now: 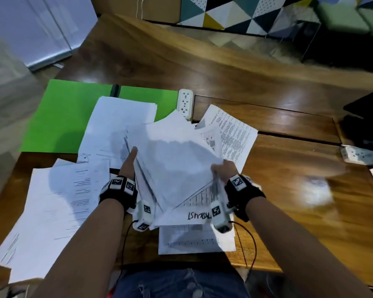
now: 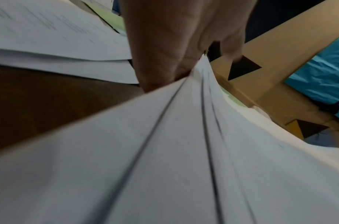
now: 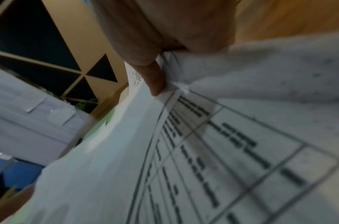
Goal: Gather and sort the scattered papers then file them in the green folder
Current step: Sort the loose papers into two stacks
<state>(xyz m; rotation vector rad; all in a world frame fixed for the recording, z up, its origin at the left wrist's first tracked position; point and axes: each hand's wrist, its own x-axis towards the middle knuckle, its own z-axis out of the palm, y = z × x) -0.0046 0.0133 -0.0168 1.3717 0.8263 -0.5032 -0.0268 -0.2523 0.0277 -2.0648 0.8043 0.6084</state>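
Note:
Both hands hold a loose stack of white papers (image 1: 174, 160) tilted up above the table. My left hand (image 1: 128, 162) grips its left edge, thumb on top; the left wrist view shows the fingers pinching the stack of papers (image 2: 183, 151). My right hand (image 1: 223, 171) pinches the right edge, and the right wrist view shows a finger (image 3: 155, 78) pressed on a printed table sheet (image 3: 222, 151). The green folder (image 1: 58, 121) lies open at the back left, partly under a white pile (image 1: 116, 125). More sheets lie at the left (image 1: 52, 211), right (image 1: 235, 134) and front (image 1: 196, 239).
A white power strip (image 1: 185, 102) lies behind the papers, and another (image 1: 360, 154) sits at the right edge beside a dark object (image 1: 366, 108). The wooden table (image 1: 289, 190) has bare surface to the right. Black cables (image 1: 252, 239) hang from my wrists.

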